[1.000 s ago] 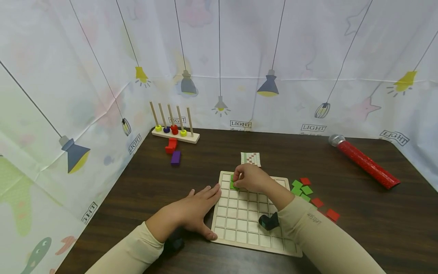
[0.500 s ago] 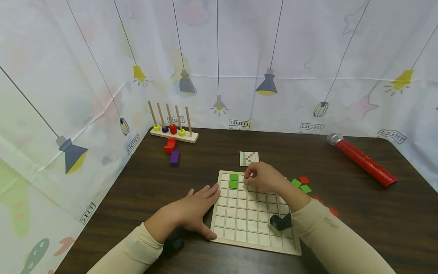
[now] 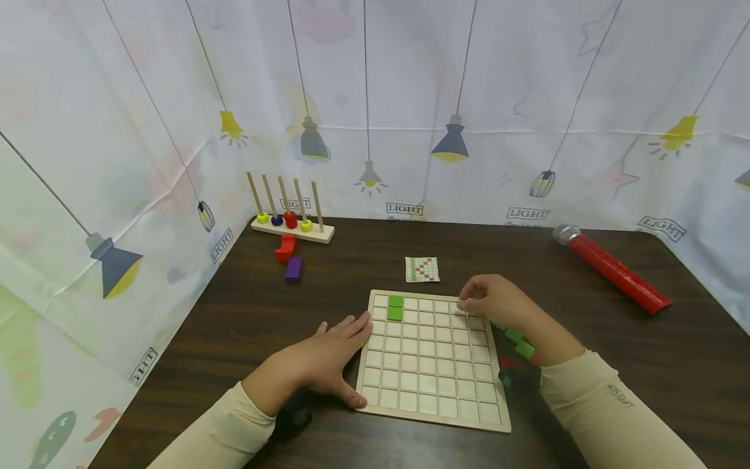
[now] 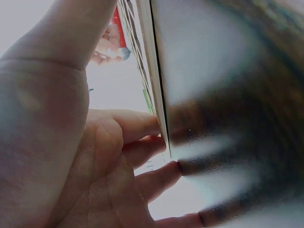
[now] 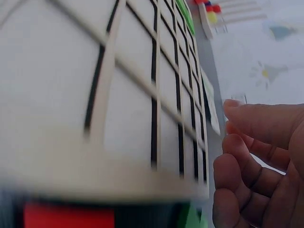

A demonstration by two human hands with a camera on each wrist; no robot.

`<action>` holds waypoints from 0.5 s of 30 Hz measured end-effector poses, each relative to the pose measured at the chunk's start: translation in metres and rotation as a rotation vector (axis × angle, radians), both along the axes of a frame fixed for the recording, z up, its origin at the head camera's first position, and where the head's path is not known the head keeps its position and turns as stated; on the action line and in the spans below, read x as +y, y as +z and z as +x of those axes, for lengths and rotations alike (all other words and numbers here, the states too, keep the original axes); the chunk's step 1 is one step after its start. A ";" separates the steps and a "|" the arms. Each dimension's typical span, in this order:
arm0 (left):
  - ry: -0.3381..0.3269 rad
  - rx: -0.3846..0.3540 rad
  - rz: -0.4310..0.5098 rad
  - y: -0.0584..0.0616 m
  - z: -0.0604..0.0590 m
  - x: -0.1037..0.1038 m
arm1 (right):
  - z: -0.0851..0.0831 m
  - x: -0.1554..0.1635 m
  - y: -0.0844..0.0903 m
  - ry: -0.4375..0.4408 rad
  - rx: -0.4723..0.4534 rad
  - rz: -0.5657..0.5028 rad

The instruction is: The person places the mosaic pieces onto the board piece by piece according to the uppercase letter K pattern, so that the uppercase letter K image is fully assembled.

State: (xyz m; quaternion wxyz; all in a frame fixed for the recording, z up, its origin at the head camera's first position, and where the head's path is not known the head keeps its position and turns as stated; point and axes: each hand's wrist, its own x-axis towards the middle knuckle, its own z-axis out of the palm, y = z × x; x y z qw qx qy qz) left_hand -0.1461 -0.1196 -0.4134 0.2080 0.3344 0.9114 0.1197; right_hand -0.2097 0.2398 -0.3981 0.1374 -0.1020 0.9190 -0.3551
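A wooden grid board (image 3: pixel 433 365) lies on the dark table, with two green square tiles (image 3: pixel 395 308) in its second column at the far side. My left hand (image 3: pixel 316 365) is spread along the board's left edge, thumb at the near corner and fingertips farther up. In the left wrist view its fingers (image 4: pixel 159 183) touch the edge and table. Over the far right corner hovers my right hand (image 3: pixel 498 303), its fingers loosely bent and holding nothing in the right wrist view. Beneath that forearm lie green tiles (image 3: pixel 524 350) and red tiles (image 3: pixel 508 363), partly hidden.
Behind the board lies a small patterned card (image 3: pixel 422 269). A peg abacus (image 3: pixel 293 228) stands at the back left, near a red block (image 3: pixel 285 249) and a purple block (image 3: pixel 294 269). The red microphone (image 3: pixel 612 268) lies at the back right, before a printed curtain (image 3: pixel 492 78).
My right hand has let go of the green tile beside the first one and moved right across the board toward the loose tiles. The left hand has stayed at the edge.
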 end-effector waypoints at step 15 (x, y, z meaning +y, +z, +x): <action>-0.002 -0.006 0.023 0.000 0.001 -0.002 | 0.009 0.068 -0.005 -0.069 0.027 0.159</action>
